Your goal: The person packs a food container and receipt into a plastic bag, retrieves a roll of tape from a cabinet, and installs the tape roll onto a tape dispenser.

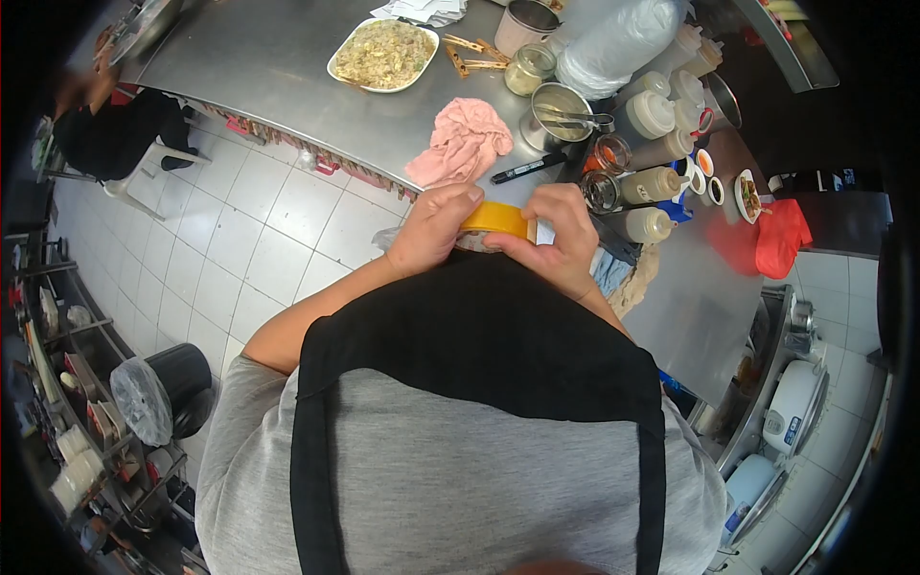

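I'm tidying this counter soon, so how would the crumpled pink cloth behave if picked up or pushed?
The pink cloth would probably hang floppy, given its loose folds. Its thin-looking fabric suggests it's fairly light. Pushed, it would likely bunch rather than roll, lying in an irregular heap.

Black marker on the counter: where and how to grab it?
Mid-barrel, I'd say, pinching the long sides of the marker from above: it lies flat on the counter, slim and straight, top uncovered. The near side looks tighter: the left hand and right hand hold the yellow tape roll there.
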`<action>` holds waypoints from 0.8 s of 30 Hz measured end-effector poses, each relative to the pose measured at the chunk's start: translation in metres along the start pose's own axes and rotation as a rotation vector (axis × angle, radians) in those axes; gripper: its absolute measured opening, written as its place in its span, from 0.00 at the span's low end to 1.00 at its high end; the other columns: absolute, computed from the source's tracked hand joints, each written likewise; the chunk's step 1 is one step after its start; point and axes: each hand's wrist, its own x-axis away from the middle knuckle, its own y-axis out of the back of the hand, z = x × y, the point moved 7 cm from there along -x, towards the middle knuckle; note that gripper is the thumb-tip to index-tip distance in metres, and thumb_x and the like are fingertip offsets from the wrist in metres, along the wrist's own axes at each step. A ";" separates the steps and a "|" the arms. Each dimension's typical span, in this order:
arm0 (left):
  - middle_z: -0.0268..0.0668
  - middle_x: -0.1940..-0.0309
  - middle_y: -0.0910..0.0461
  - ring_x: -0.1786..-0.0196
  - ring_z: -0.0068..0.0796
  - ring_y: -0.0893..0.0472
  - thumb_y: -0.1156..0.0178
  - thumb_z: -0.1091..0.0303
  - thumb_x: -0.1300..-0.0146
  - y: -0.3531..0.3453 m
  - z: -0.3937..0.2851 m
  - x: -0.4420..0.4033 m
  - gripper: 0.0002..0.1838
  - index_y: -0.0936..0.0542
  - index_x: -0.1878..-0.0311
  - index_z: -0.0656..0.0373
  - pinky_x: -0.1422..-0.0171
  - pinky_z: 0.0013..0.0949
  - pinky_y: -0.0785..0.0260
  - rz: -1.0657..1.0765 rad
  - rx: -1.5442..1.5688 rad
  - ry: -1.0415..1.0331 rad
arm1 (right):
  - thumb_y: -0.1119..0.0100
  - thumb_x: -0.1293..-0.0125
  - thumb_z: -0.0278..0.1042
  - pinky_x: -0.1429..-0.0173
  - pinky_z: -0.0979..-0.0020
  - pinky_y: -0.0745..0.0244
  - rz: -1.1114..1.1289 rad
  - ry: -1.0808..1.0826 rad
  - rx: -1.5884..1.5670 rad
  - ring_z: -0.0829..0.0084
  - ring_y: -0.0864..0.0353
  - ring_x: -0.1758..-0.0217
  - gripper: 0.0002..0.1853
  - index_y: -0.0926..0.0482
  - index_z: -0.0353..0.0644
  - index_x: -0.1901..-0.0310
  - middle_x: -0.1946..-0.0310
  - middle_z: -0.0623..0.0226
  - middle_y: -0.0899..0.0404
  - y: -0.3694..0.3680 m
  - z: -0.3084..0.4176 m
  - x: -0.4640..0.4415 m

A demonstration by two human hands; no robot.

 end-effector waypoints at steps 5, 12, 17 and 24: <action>0.26 0.77 0.36 0.71 0.15 0.38 0.51 0.64 0.30 0.003 -0.009 0.004 0.16 0.31 0.75 0.62 0.67 0.25 0.43 -0.062 -0.136 -0.102 | 0.21 0.62 0.42 0.65 0.71 0.31 0.060 -0.026 -0.031 0.67 0.28 0.68 0.23 0.27 0.41 0.72 0.69 0.65 0.26 -0.007 -0.006 0.010; 0.26 0.79 0.38 0.72 0.15 0.40 0.49 0.66 0.31 -0.004 -0.020 0.005 0.17 0.35 0.77 0.60 0.68 0.26 0.44 -0.064 -0.218 -0.164 | 0.21 0.61 0.41 0.66 0.73 0.29 -0.065 -0.031 -0.123 0.69 0.26 0.69 0.23 0.27 0.41 0.71 0.70 0.64 0.26 0.002 0.000 0.002; 0.25 0.79 0.39 0.73 0.14 0.41 0.49 0.65 0.30 -0.002 -0.027 0.002 0.19 0.36 0.78 0.60 0.71 0.25 0.46 -0.063 -0.207 -0.237 | 0.20 0.62 0.40 0.68 0.73 0.29 -0.051 0.071 -0.111 0.69 0.25 0.71 0.24 0.25 0.41 0.67 0.70 0.63 0.26 0.001 0.002 -0.001; 0.24 0.81 0.40 0.74 0.13 0.42 0.50 0.66 0.30 -0.003 -0.042 0.008 0.18 0.35 0.78 0.60 0.72 0.23 0.46 -0.094 -0.234 -0.291 | 0.20 0.61 0.39 0.69 0.74 0.28 -0.048 0.059 -0.177 0.69 0.25 0.71 0.24 0.25 0.40 0.67 0.71 0.63 0.25 -0.001 0.005 -0.011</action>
